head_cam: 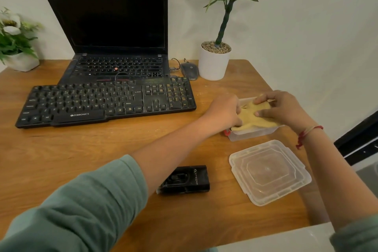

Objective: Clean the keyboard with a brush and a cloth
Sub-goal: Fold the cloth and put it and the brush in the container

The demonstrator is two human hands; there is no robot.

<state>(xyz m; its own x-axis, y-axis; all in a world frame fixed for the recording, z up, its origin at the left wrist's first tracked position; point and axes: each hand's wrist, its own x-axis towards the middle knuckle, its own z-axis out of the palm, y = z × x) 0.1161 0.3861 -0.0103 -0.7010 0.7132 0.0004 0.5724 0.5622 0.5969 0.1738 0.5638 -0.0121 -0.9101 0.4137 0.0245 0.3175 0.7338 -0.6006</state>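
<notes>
While the flower pot point(18, 61) stood at the far left edge of the wooden desk point(92, 149), the black keyboard point(106, 102) lay flat just to its right. Its back edge rested over the front of an open laptop point(114, 26) whose screen was dark. Nearer the person, a small black boxy item point(186, 179) lay on the desk, well apart from the keyboard. A wired mouse point(189, 69) sat behind the keyboard's right end, just beside a white pot holding a green plant point(213, 63). Further right, the left hand point(223, 112) was curled at the left edge of a yellow cloth point(251, 117) and gripped it, though its fingertips were hidden behind the hand. The cloth lay bunched over the top of a clear plastic container point(251, 132), and something small and red point(226, 132) showed at the container's near left corner. The container's clear lid point(270, 172) lay flat on the desk just in front of it. The right hand point(286, 108) pinched the cloth's right side between thumb and curled fingers, a red thread point(306, 133) tied round its wrist.
</notes>
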